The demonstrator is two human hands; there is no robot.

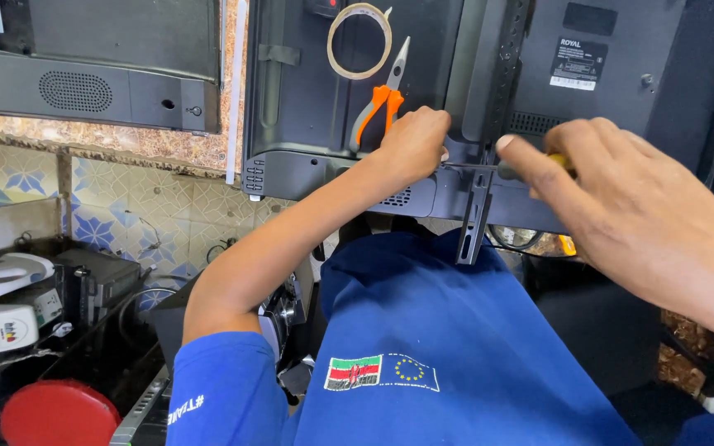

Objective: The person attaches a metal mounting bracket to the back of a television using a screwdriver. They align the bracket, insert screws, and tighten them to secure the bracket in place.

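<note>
A screwdriver (506, 168) lies level across the back of a black television (357, 99), its thin shaft pointing left toward the metal mounting bracket (477, 211) that hangs down from the set's lower edge. It sits in the middle of the view, just above a lap covered in blue cloth (456, 347).

The right hand (630, 206) wraps the yellow handle — fingers curled close together around it, the thumb lying along the top so the tool stays straight. The left hand (413, 144) is at the shaft's tip, fingers bunched into a loose fist against the back cover; it seems to steady the tip at the bracket, though what the fingertips pinch cannot be told, as the knuckles hide them.

Just left of that hand, orange-handled pliers (380, 99) rest on the cover with their nose pointing up, and a ring of tape (360, 41) lies just beyond — both within easy reach. Farther left, another dark panel (92, 66) with a speaker grille lies on a patterned tiled surface (134, 206). Near the left corner are white appliances (2, 306) and a red round lid (59, 413).
</note>
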